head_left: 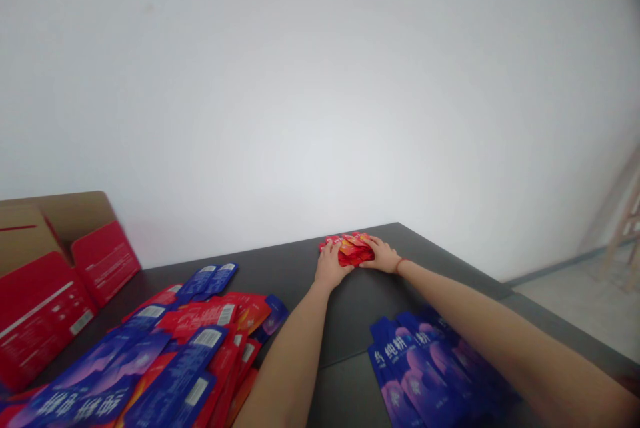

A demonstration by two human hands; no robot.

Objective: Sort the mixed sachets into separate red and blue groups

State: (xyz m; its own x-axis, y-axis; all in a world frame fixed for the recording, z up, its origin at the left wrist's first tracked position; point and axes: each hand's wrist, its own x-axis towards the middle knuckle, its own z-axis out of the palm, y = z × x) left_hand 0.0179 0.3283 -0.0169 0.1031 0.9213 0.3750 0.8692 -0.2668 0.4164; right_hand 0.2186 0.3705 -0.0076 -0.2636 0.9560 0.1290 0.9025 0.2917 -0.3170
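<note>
Both arms reach out to the far part of the dark table. My left hand (pixel 331 269) is curled around the left side of a bunch of red pouches (pixel 353 251), and my right hand (pixel 383 256), with a thin red band at the wrist, grips the right side. The red pouches lie bunched together on the table near the wall, partly covered by my fingers. Under my right forearm, blue and purple pouches (pixel 420 375) overlap in a fanned row, some of them hidden by the arm.
To the left lies a loose heap of mixed red and blue pouches (pixel 200 335). Behind it, at the far left, stand open red cardboard boxes (pixel 45 308) with brown insides. A white wall (pixel 320 95) borders the dark table (pixel 280 268). A wooden stand (pixel 625 235) is at the far right.
</note>
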